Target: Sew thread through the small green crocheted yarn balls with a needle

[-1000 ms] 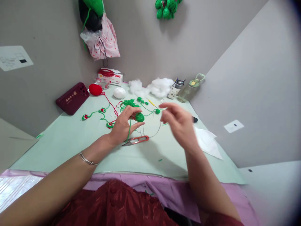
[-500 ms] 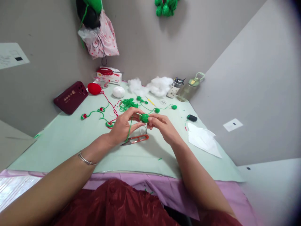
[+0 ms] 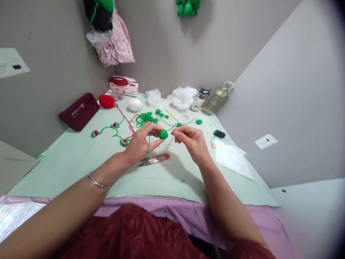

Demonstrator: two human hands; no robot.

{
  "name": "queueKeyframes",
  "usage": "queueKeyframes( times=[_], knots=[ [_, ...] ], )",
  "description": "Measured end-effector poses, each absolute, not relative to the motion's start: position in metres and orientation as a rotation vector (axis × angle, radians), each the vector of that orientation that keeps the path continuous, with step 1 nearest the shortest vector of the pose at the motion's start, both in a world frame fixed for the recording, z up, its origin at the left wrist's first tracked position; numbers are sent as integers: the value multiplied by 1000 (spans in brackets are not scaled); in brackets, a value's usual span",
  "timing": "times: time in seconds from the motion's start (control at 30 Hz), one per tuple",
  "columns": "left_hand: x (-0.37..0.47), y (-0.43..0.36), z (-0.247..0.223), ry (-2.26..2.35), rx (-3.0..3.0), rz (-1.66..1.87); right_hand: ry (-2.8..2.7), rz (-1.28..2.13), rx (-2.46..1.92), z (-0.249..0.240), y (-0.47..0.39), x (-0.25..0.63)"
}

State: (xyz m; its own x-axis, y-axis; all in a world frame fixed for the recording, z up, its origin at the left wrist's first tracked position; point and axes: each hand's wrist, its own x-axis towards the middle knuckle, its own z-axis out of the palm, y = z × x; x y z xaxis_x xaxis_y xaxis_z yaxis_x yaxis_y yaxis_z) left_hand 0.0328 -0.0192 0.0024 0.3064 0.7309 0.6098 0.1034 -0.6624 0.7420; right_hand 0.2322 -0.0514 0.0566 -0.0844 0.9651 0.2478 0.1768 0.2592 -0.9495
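Observation:
Between the thumb and fingers of my left hand [image 3: 144, 141] is a small green crocheted ball [image 3: 163, 134], and a green yarn strand hangs down from that hand. My right hand [image 3: 191, 140] is just right of the ball, apart from it, with thumb and forefinger pinched together. What the pinch holds is too small to make out; a thin looped thread or wire [image 3: 169, 144] hangs close to it. Orange-handled thread snips [image 3: 159, 158] lie on the table below my hands. Behind them rests a tangle of green yarn [image 3: 146, 119].
Red yarn [image 3: 106, 101], a white ball [image 3: 134, 105], stuffing [image 3: 183, 98], a pen cup [image 3: 198, 102] and a bottle [image 3: 215, 103] line the back. A maroon phone [image 3: 80, 112] is left; white cloth [image 3: 233, 158] and a black-green item [image 3: 219, 134] are right.
My right hand has moved right, off the green ball, and its fingers have come together. My left hand still holds the ball. The view has shifted slightly.

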Motion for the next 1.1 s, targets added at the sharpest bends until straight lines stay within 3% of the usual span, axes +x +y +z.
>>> queueKeyframes(
  times=[0.3, 0.57, 0.73, 0.9, 1.1],
  knots=[
    [34, -20, 7, 689, 1757, 1348, -1868, 524, -1080, 50, -63, 220],
    [32, -23, 23, 733, 1402, 1282, -1736, 543, -1033, 51, -67, 225],
    [32, -23, 25, 786, 1394, 1295, -1663, 562, -1061, 51, -69, 221],
    [33, -22, 24, 799, 1422, 1329, -1733, 313, -1092, 51, -70, 216],
    [33, -19, 20, 784, 1455, 1352, -1800, 342, -1122, 46, -69, 215]
  ],
)
